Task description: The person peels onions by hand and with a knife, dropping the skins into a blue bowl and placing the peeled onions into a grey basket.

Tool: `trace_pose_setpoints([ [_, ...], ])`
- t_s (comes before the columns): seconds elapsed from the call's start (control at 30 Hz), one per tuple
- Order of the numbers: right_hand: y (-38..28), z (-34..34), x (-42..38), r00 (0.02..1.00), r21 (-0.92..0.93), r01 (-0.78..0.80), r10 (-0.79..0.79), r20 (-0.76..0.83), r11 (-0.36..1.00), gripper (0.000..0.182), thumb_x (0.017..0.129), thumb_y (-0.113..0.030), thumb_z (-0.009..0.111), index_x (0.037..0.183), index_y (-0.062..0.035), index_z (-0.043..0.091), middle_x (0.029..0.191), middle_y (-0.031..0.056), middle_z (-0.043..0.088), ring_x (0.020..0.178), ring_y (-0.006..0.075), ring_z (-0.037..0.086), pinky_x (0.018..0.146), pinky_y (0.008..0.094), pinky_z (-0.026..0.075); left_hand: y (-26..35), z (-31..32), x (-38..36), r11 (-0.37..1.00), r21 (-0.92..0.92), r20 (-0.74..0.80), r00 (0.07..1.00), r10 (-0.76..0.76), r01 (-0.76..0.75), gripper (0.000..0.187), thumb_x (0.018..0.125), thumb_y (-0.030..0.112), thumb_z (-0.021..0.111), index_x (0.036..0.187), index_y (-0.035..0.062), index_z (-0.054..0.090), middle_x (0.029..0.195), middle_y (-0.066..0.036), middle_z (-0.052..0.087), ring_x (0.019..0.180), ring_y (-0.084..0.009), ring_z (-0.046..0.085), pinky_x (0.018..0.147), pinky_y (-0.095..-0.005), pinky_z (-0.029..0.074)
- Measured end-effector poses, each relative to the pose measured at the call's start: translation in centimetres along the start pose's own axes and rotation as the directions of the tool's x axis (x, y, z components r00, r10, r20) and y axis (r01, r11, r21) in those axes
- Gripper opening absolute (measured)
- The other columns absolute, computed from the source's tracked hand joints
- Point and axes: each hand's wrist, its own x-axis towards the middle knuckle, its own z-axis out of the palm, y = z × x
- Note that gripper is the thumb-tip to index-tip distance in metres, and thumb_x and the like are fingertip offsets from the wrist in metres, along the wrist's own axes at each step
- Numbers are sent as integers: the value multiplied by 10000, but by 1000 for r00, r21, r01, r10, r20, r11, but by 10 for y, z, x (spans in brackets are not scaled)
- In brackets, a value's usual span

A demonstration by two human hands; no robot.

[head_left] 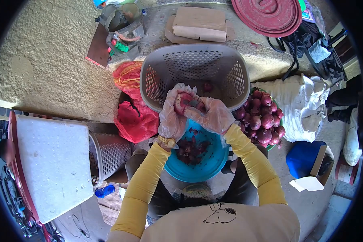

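A red net bag (135,117) lies at the left, beside the grey basket (157,68). The gloved left hand (171,117) cups a red onion (182,101), fingers curled round it. The right hand (211,115), just beside it, pinches the onion's right side. Below them sits a blue bowl (213,161) of peelings. Onions (262,117) are piled at the right.
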Motion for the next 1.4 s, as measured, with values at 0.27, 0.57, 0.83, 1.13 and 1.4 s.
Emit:
trace_pose_setpoints([
  [0.27, -2, 0, 0, 1000, -41, 22, -21, 13, 999, 638, 935, -557, 735, 1325, -54, 690, 972, 259, 740, 920, 431, 724, 801, 444, 560, -2, -1, 2, 998, -57, -13, 1000, 15, -16, 289, 1059, 246, 609, 1206, -3, 609, 1155, -121, 645, 1216, -289, 611, 1242, -502, 376],
  [0.57, -2, -2, 3, 999, -115, 2, 3, 43, 993, 536, 986, -536, 665, 1182, -42, 735, 869, 278, 701, 848, 480, 670, 767, 485, 538, 1, -2, 0, 994, -81, -26, 997, -74, 72, 284, 1049, 269, 634, 1199, 28, 608, 1170, -108, 634, 1250, -317, 595, 1172, -510, 452],
  [0.83, 6, -1, 4, 995, -140, 87, -79, 57, 986, 587, 946, -572, 705, 1127, -14, 735, 876, 268, 708, 838, 455, 674, 763, 473, 536, 3, -7, 4, 999, -40, -47, 998, -29, 28, 268, 1066, 283, 607, 1147, 28, 625, 1179, -110, 639, 1244, -324, 606, 1118, -510, 491],
  [1.13, 3, 1, 2, 999, -43, 44, -44, 12, 998, 648, 926, -561, 742, 1269, -13, 693, 940, 259, 728, 894, 443, 697, 802, 455, 544, 2, -3, 3, 1000, -24, -17, 1000, -7, 6, 270, 1078, 269, 583, 1139, 11, 631, 1183, -119, 638, 1200, -301, 615, 1179, -483, 433],
  [1.4, -7, -3, 1, 999, -51, 14, -11, 41, 999, 610, 941, -544, 730, 1247, -17, 703, 949, 264, 729, 909, 462, 687, 810, 464, 547, 1, -3, 4, 999, -24, 16, 999, 33, -33, 257, 1076, 260, 585, 1125, 12, 630, 1165, -108, 625, 1205, -300, 603, 1185, -489, 424],
])
